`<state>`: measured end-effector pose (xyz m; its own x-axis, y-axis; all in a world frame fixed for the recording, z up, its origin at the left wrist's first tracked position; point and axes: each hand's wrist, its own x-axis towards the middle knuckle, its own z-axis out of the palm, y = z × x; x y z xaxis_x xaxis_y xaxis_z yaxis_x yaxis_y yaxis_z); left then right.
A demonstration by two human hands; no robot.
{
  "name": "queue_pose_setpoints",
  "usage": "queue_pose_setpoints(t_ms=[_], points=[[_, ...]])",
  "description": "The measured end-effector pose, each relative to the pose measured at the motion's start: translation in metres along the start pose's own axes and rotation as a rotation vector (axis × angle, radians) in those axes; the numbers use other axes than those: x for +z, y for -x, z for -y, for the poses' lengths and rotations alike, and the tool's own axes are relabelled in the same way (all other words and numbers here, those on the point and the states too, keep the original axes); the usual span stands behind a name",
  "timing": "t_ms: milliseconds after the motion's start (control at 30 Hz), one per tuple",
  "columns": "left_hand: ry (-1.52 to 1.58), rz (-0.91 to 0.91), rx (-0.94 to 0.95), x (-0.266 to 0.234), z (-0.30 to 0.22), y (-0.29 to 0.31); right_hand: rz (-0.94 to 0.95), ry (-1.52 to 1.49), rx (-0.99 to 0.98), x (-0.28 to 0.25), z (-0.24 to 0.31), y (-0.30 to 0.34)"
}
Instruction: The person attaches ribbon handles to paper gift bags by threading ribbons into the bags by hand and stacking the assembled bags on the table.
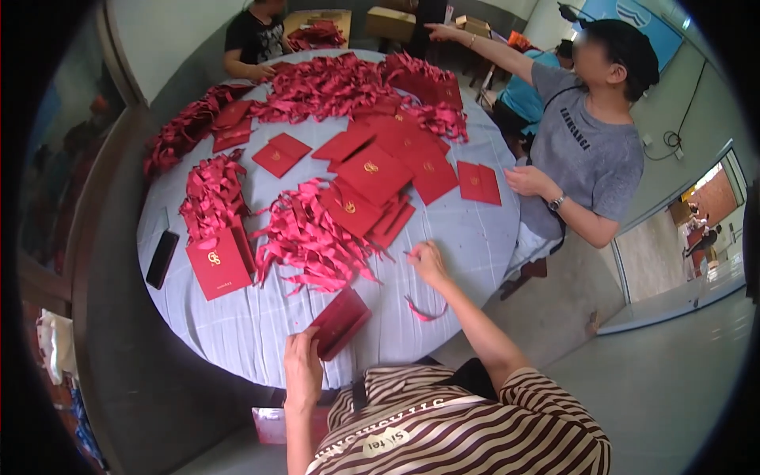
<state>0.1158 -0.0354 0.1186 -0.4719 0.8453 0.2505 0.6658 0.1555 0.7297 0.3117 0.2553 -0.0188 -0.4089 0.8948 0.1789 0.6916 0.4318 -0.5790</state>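
My left hand (303, 366) grips a small red paper bag (342, 323) by its lower left side, above the near edge of the round table. The bag is tilted, and its darker inside shows. To the right, my right hand (427, 263) is closed in a pinch over the cloth; a small dark tip shows at its fingers, too small to name. A loose pink-red ribbon (426, 310) lies curled below that hand. Just beyond the held bag spreads a pile of pink-red ribbons (313, 237). Red bags with gold emblems (372, 170) are heaped behind it.
A pale cloth covers the round table (467, 261). On its left lie a black phone (162, 259) and a bag with ribbons (220, 265). A large ribbon heap (321, 87) fills the far side. One person (590, 134) stands at the right, arm outstretched; another (255, 39) is at the far left.
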Motion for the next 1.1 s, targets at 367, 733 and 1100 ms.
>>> queue_pose_setpoints(t_ms=[367,733,1100], points=[[0.37,0.222,-0.268,0.009,0.057,-0.013,0.26,-0.656,0.214,-0.036,0.028,0.003],[0.832,0.613,-0.463,0.004,0.075,-0.022,0.684,-0.834,0.419,-0.089,0.113,0.055],[0.841,0.635,-0.41,0.005,0.066,-0.023,0.625,-0.666,0.085,-0.038,0.173,0.093]])
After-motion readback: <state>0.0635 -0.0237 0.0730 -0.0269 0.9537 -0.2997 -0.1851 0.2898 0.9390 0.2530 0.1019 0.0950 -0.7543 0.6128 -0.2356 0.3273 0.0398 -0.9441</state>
